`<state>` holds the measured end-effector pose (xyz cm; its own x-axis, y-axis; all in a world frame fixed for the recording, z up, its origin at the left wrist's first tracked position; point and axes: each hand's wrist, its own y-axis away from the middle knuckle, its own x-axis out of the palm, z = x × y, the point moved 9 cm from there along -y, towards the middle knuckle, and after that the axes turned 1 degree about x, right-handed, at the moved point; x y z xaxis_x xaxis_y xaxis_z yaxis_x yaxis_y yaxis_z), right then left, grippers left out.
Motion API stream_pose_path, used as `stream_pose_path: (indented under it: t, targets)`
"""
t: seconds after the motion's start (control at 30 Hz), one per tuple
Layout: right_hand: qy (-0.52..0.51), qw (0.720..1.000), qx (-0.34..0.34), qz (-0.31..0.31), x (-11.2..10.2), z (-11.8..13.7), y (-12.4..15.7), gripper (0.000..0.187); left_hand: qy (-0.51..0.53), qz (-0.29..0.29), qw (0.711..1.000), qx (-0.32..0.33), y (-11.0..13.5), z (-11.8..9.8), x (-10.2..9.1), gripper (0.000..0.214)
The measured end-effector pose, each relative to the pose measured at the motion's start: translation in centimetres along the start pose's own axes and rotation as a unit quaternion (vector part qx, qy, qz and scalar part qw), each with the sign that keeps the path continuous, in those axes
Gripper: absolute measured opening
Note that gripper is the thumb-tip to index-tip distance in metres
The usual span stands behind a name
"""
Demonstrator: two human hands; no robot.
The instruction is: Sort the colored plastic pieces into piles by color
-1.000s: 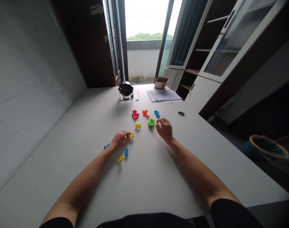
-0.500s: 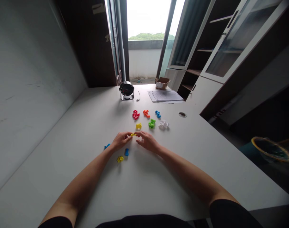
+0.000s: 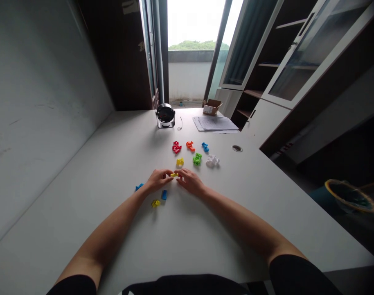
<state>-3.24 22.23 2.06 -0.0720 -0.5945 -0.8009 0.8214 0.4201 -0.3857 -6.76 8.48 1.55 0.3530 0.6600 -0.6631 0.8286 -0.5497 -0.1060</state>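
Note:
Between my two hands is a small yellow plastic piece [image 3: 174, 175]. My left hand [image 3: 158, 179] pinches its left end, and my right hand [image 3: 189, 180] has its fingers closed on the right end. Just beyond them lies another yellow piece [image 3: 180, 162]. Close to my left wrist are a blue block [image 3: 164, 195], a yellow piece [image 3: 155, 203] and a blue piece [image 3: 139, 187], partly covered by the wrist. The exact shape of the held piece is too small to make out.
Farther off lie piles of red [image 3: 176, 147], orange [image 3: 190, 146], blue [image 3: 205, 147], green [image 3: 197, 159] and white pieces [image 3: 212, 160]. A round black device on a stand [image 3: 165, 116], papers [image 3: 216, 123] and a cardboard box [image 3: 212, 107] stand at the back. A cable hole [image 3: 237, 148] is at the right.
My right hand's fingers have closed in on the yellow piece, which has turned slightly and shows more of itself. The view has shifted a little; the pieces on the table stay put.

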Motion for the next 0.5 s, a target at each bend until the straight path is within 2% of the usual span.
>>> stream_pose_path:
  t: [0.2, 0.37, 0.5]
  targets:
    - [0.015, 1.000, -0.010, 0.006, 0.7, 0.5, -0.9, 0.016, 0.016, 0.007, 1.000, -0.007, 0.2, 0.4, -0.1, 0.039]
    - [-0.032, 0.998, 0.050, -0.013, 1.1, -0.9, -1.7, 0.019, 0.041, -0.013, 0.999, -0.022, 0.3, 0.8, -0.7, 0.038]
    - [-0.062, 0.995, 0.070, -0.019, 1.2, -1.8, -1.6, 0.018, -0.041, -0.002, 0.999, -0.034, 0.4, 0.5, -1.8, 0.042]
